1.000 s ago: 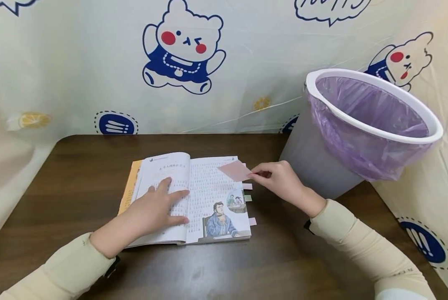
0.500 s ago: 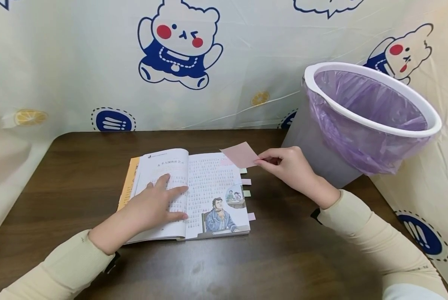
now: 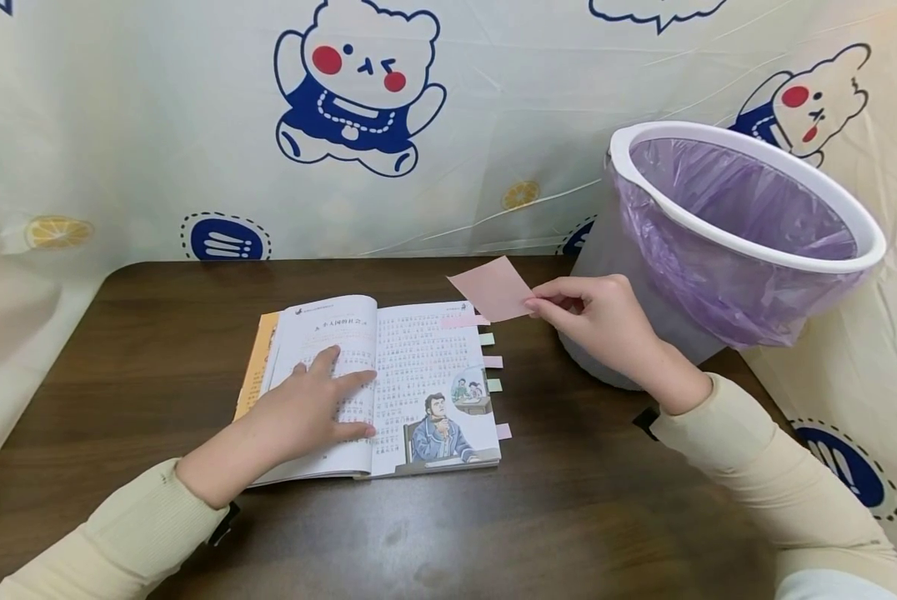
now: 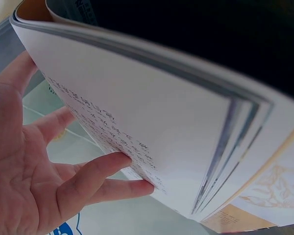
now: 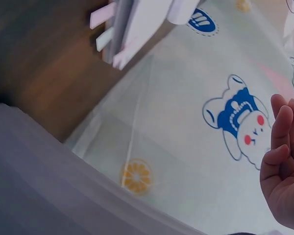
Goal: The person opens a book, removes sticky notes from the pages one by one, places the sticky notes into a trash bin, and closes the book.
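Note:
An open book (image 3: 411, 354) lies on the table, a man's portrait printed on its right page. My left hand (image 3: 298, 417) rests on the left page with fingers spread; the left wrist view also shows the fingertips (image 4: 120, 159) on the printed page. Between thumb and fingers, my right hand (image 3: 598, 317) pinches a corner of a pink square of paper (image 3: 493, 289), raised beyond the book's upper right corner. On the right page near the top, a pink strip (image 3: 459, 322) reaches to the page edge. Pink and green tabs (image 3: 493, 362) stick out below it.
Close behind my right hand stands a grey bin with a white rim (image 3: 749, 158) and a purple liner (image 3: 704, 292). A cartoon-printed sheet (image 3: 508, 108) hangs behind the brown table (image 3: 156, 333) and along its sides.
My right hand has moved up and to the right with the pink paper, away from the page, uncovering the pink strip. The left hand stays on the left page.

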Motion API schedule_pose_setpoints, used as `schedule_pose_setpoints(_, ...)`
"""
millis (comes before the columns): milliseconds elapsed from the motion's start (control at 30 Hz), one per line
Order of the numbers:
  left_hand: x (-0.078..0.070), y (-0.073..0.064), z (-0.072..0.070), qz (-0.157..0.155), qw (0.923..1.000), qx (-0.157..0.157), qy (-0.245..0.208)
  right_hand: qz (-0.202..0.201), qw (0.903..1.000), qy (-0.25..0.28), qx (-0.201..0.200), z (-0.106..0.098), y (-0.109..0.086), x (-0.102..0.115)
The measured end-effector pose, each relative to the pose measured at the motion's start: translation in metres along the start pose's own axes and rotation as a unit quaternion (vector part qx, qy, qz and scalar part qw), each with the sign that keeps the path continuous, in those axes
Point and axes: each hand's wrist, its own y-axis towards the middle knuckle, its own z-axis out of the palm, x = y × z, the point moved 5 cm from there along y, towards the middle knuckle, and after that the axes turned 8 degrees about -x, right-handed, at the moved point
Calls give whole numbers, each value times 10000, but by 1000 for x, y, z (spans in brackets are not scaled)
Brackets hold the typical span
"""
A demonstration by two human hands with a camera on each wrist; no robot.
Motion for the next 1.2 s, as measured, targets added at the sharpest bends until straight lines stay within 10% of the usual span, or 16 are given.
schedule_pose_setpoints(700,0,-1,-2,8,10000,6,-22,-792,9914,-459,-938,-61,26,37)
schedule_pose_setpoints(1200,1,-1,-2,27,10000,-5,9,483,9792,1,-1969,-126,33,17)
